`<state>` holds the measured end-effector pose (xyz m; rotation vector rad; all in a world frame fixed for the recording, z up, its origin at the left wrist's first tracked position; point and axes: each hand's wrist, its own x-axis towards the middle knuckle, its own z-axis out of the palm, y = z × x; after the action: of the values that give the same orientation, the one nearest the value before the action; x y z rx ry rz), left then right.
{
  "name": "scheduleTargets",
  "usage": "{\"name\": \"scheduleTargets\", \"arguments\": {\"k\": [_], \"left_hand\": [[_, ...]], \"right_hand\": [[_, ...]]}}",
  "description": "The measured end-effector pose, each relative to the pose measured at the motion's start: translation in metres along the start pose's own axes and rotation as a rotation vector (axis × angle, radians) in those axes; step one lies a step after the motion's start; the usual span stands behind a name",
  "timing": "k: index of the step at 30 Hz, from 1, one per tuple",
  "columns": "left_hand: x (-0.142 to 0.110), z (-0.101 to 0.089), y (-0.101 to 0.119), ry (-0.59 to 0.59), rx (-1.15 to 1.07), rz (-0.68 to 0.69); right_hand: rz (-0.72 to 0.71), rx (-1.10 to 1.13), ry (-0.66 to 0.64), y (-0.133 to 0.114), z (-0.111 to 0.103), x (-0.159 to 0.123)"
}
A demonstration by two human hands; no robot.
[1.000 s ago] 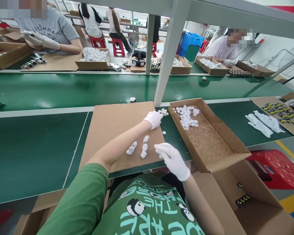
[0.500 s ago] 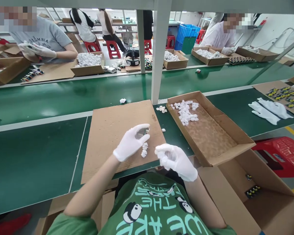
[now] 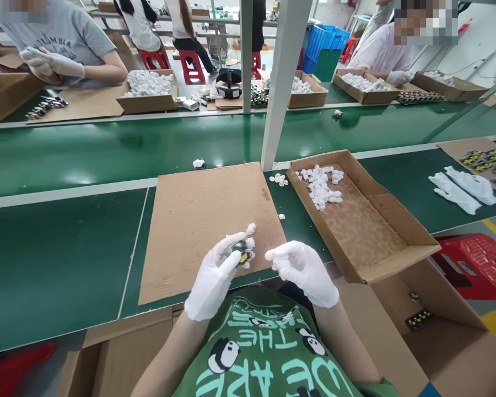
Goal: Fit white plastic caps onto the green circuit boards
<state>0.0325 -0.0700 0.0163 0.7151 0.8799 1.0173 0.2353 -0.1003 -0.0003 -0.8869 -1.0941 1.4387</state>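
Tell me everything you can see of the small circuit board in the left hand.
The small circuit board looks green and dark, with a yellow block on it; finer detail and its exact tilt cannot be made out. The thumb and fingers of the gloved left hand grip it and cover part of it, over the near part of the cardboard sheet. White pieces show close beside it; whether they touch is unclear.

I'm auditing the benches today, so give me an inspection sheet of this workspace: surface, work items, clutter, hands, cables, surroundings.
Surface: cardboard sheet on green bench.
Work items: green-and-yellow component in left hand; white pieces in open cardboard tray.
Clutter: loose white gloves right of the tray.
Hands: both gloved; whether right hand holds anything is unclear.
Cables: thin cable-like lines near the right wall.
Surroundings: co-workers beyond green belt.
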Motion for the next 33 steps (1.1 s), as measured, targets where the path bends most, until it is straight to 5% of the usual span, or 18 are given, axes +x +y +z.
{"name": "scheduleTargets", "arguments": {"k": [6, 15, 21, 33], "left_hand": [[-0.001, -0.003, 0.0, -0.205, -0.149, -0.106], [-0.005, 0.002, -0.002, -0.274, 0.032, -0.02], [-0.009, 0.004, -0.003, -0.224, 0.077, -0.004], [-0.017, 0.005, 0.0, -0.121, 0.419, 0.164]], "right_hand": [[-0.079, -0.077, 0.045, -0.002, 0.004, -0.004], [-0.139, -0.139, 0.103, -0.026, 0.02, -0.001], [-0.333, -0.408, -0.037, -0.037, 0.029, 0.001], [-0.202, -0.673, 0.153, -0.038, 0.048, -0.01]]}}
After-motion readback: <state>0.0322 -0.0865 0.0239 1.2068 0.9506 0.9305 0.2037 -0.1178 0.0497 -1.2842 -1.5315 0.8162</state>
